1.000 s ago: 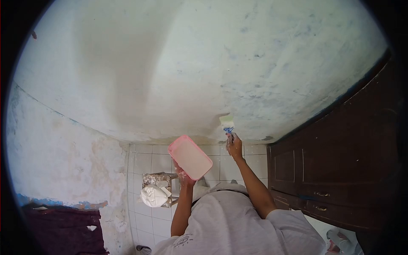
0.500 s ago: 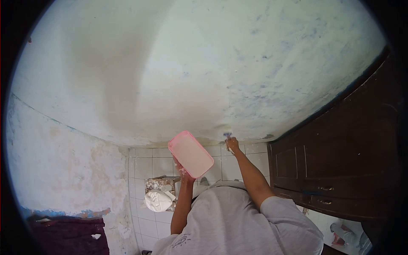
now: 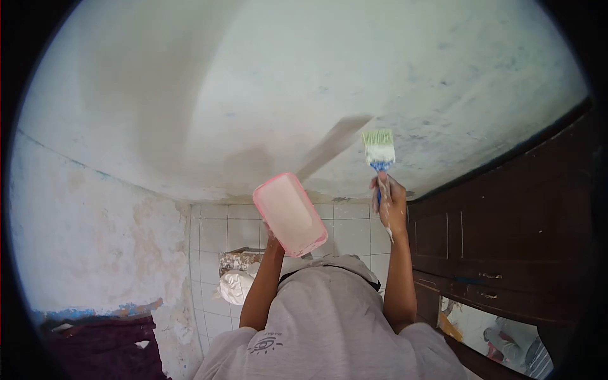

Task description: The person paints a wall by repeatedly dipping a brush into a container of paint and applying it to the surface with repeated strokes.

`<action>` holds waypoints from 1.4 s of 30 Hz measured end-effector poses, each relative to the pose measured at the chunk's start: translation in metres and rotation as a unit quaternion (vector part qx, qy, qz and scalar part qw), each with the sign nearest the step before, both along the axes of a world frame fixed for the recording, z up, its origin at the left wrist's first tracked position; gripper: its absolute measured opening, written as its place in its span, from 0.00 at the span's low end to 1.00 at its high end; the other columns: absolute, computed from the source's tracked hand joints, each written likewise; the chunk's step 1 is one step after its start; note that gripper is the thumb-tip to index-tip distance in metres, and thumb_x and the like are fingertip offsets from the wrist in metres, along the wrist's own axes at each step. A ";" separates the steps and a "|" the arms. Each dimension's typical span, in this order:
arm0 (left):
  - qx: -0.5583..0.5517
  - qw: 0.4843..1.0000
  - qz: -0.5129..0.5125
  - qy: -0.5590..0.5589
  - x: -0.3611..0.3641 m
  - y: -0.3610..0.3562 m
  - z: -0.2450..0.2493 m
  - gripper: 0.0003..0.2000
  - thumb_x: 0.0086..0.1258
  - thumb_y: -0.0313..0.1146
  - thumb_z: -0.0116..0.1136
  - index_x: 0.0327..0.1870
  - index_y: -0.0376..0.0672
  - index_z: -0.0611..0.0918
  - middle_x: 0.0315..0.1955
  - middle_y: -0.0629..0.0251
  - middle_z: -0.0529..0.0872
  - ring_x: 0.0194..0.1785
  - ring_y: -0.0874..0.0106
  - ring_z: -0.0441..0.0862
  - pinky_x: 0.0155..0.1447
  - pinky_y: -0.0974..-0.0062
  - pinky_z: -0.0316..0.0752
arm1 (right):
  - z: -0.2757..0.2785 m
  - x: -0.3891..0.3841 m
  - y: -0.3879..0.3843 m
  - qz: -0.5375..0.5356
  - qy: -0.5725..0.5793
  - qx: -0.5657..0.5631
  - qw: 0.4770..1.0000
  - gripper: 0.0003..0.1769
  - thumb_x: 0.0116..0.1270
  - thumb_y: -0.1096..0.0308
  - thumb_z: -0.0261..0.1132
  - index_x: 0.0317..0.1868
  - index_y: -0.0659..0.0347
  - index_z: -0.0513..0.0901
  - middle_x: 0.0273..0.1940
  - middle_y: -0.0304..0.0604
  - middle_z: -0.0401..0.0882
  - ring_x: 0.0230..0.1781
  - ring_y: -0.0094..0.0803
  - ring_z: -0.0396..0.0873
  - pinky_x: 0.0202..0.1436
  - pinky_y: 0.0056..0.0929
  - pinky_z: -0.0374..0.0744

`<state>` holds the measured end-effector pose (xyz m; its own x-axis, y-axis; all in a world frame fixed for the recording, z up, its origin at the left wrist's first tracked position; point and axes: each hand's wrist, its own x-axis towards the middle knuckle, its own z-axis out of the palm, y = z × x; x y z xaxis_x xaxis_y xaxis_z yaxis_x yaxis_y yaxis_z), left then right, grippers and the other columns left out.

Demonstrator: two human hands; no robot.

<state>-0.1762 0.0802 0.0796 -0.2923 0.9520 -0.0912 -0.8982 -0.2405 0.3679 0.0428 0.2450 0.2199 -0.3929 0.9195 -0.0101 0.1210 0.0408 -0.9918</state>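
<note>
My left hand (image 3: 272, 233) grips a pink rectangular tub (image 3: 290, 212) of whitish paint from its lower left side; the tub hides most of the fingers. In my right hand (image 3: 392, 201) is a paintbrush (image 3: 379, 149) with a blue handle, bristles up and coated in pale paint. White paint streaks run along the thumb and wrist. Behind the brush stands the wall (image 3: 272, 82), whitish with bluish-grey patches on its right part. The brush casts a long shadow on it, left of the bristles.
Dark brown wooden furniture (image 3: 506, 209) with drawers stands along the right. At left is a peeling wall (image 3: 107, 240), with a dark purple cloth (image 3: 104, 348) below. On the tiled floor (image 3: 212, 269), a white bundle (image 3: 235, 286) lies by a paint-spattered block (image 3: 240, 260).
My right hand has lifted the brush from low on the wall, up and to the right, closer to the camera. The tub has risen and shifted slightly right with my left hand.
</note>
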 end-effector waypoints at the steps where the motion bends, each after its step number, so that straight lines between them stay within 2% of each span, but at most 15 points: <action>1: -0.001 1.000 -0.020 -0.016 -0.002 0.001 0.008 0.32 0.81 0.57 0.47 0.80 0.51 0.64 0.66 0.59 0.79 0.59 0.54 0.83 0.64 0.41 0.77 | 0.002 0.002 -0.013 0.007 -0.005 0.001 1.000 0.35 0.82 0.39 0.52 0.34 0.67 0.80 0.13 0.32 0.64 0.12 0.18 0.64 0.19 0.24 0.62; 6: 0.038 0.986 -0.109 -0.121 -0.019 0.002 0.006 0.34 0.80 0.58 0.49 0.81 0.53 0.62 0.68 0.60 0.78 0.60 0.55 0.83 0.65 0.40 0.76 | -0.001 0.010 -0.065 0.020 -0.023 0.001 1.000 0.32 0.83 0.43 0.54 0.39 0.69 0.83 0.14 0.32 0.67 0.14 0.17 0.66 0.21 0.24 0.63; 9: 0.054 0.971 -0.171 -0.157 -0.011 0.001 0.001 0.35 0.79 0.59 0.50 0.81 0.53 0.61 0.67 0.60 0.79 0.59 0.55 0.83 0.66 0.39 0.75 | 0.014 0.011 -0.087 0.003 -0.072 -0.008 0.997 0.27 0.83 0.49 0.59 0.43 0.69 0.86 0.16 0.33 0.72 0.16 0.17 0.69 0.22 0.25 0.66; 12: 0.008 0.970 -0.197 -0.142 0.000 -0.004 -0.014 0.37 0.77 0.63 0.51 0.80 0.52 0.64 0.65 0.59 0.81 0.59 0.56 0.84 0.66 0.40 0.77 | 0.031 0.010 -0.103 -0.002 -0.121 -0.006 0.993 0.21 0.79 0.56 0.66 0.39 0.70 0.87 0.18 0.37 0.74 0.18 0.19 0.72 0.25 0.25 0.72; 15: -0.130 0.951 -0.200 -0.197 -0.006 -0.016 -0.052 0.38 0.75 0.66 0.51 0.77 0.49 0.69 0.63 0.58 0.82 0.59 0.57 0.85 0.63 0.45 0.81 | 0.038 0.013 -0.106 0.064 -0.218 0.108 0.968 0.14 0.73 0.65 0.70 0.47 0.70 0.88 0.20 0.46 0.77 0.17 0.27 0.74 0.26 0.32 0.74; 18: -0.202 0.941 -0.246 -0.117 -0.003 -0.009 -0.004 0.40 0.68 0.74 0.54 0.69 0.50 0.79 0.57 0.59 0.87 0.56 0.63 0.88 0.60 0.53 0.85 | 0.038 0.012 -0.103 0.153 -0.266 0.199 0.931 0.15 0.69 0.69 0.72 0.51 0.69 0.88 0.24 0.55 0.78 0.19 0.42 0.76 0.28 0.37 0.75; 21: -0.210 0.937 -0.255 -0.112 0.000 -0.006 0.017 0.39 0.69 0.73 0.55 0.69 0.48 0.79 0.58 0.59 0.87 0.56 0.62 0.87 0.61 0.54 0.85 | 0.041 0.006 -0.102 0.174 -0.280 0.227 0.916 0.15 0.69 0.68 0.71 0.53 0.66 0.88 0.27 0.58 0.79 0.23 0.52 0.76 0.31 0.42 0.75; 24: -0.221 0.929 -0.269 -0.124 0.000 -0.012 0.008 0.38 0.71 0.70 0.56 0.69 0.47 0.79 0.57 0.59 0.87 0.55 0.64 0.88 0.59 0.58 0.86 | 0.046 0.004 -0.103 0.186 -0.347 0.206 0.896 0.17 0.69 0.66 0.71 0.55 0.62 0.89 0.28 0.57 0.80 0.27 0.53 0.77 0.36 0.43 0.77; 27: -0.230 0.925 -0.291 -0.082 -0.002 -0.024 -0.014 0.37 0.72 0.68 0.57 0.69 0.45 0.79 0.57 0.59 0.87 0.54 0.66 0.88 0.57 0.62 0.87 | 0.054 0.004 -0.103 0.211 -0.389 0.196 0.875 0.18 0.68 0.64 0.71 0.58 0.58 0.88 0.30 0.55 0.80 0.29 0.53 0.78 0.39 0.44 0.77; 29: -0.288 0.926 -0.244 0.003 0.003 -0.028 0.028 0.36 0.73 0.67 0.56 0.69 0.45 0.79 0.57 0.59 0.87 0.54 0.68 0.88 0.57 0.65 0.87 | 0.054 0.005 -0.105 0.227 -0.399 0.182 0.870 0.20 0.67 0.65 0.72 0.59 0.57 0.88 0.31 0.54 0.80 0.31 0.52 0.79 0.41 0.44 0.78; 31: -0.290 0.926 -0.240 0.025 0.003 -0.029 0.028 0.36 0.74 0.67 0.56 0.69 0.45 0.79 0.57 0.60 0.87 0.54 0.69 0.88 0.57 0.66 0.87 | 0.052 0.006 -0.106 0.245 -0.407 0.182 0.861 0.21 0.66 0.65 0.72 0.59 0.55 0.88 0.32 0.52 0.81 0.33 0.51 0.79 0.41 0.45 0.78; 32: -0.266 0.928 -0.261 0.002 0.002 -0.030 -0.001 0.35 0.74 0.66 0.55 0.70 0.45 0.78 0.58 0.60 0.87 0.54 0.69 0.87 0.58 0.66 0.87 | 0.050 0.006 -0.106 0.255 -0.412 0.188 0.854 0.21 0.66 0.66 0.72 0.60 0.54 0.88 0.33 0.51 0.81 0.33 0.51 0.80 0.41 0.45 0.78; 36: -0.236 0.925 -0.296 -0.033 0.003 -0.027 0.000 0.35 0.76 0.65 0.54 0.71 0.45 0.77 0.60 0.59 0.85 0.58 0.67 0.86 0.62 0.64 0.85 | 0.044 0.006 -0.112 0.279 -0.422 0.203 0.839 0.21 0.64 0.67 0.72 0.59 0.50 0.89 0.33 0.47 0.81 0.34 0.48 0.81 0.41 0.45 0.78; 39: -0.191 0.931 -0.309 -0.034 0.006 -0.024 0.005 0.37 0.76 0.68 0.49 0.73 0.47 0.75 0.62 0.59 0.84 0.58 0.64 0.86 0.63 0.60 0.84 | 0.052 0.006 -0.118 0.271 -0.422 0.193 0.844 0.22 0.64 0.68 0.71 0.59 0.47 0.89 0.34 0.46 0.81 0.35 0.45 0.82 0.41 0.43 0.79; 42: -0.151 0.944 -0.288 -0.054 0.014 -0.021 -0.005 0.34 0.78 0.63 0.51 0.74 0.45 0.74 0.64 0.58 0.83 0.63 0.64 0.84 0.66 0.60 0.82 | 0.053 0.004 -0.125 0.239 -0.425 0.212 0.847 0.23 0.63 0.69 0.71 0.59 0.44 0.89 0.33 0.45 0.80 0.35 0.43 0.82 0.41 0.42 0.80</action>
<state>-0.1627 0.0591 0.0750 0.2926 0.8760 -0.3833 -0.8845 0.4003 0.2397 0.0463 0.1197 0.2730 -0.7385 0.6485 -0.1845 0.6523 0.6179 -0.4390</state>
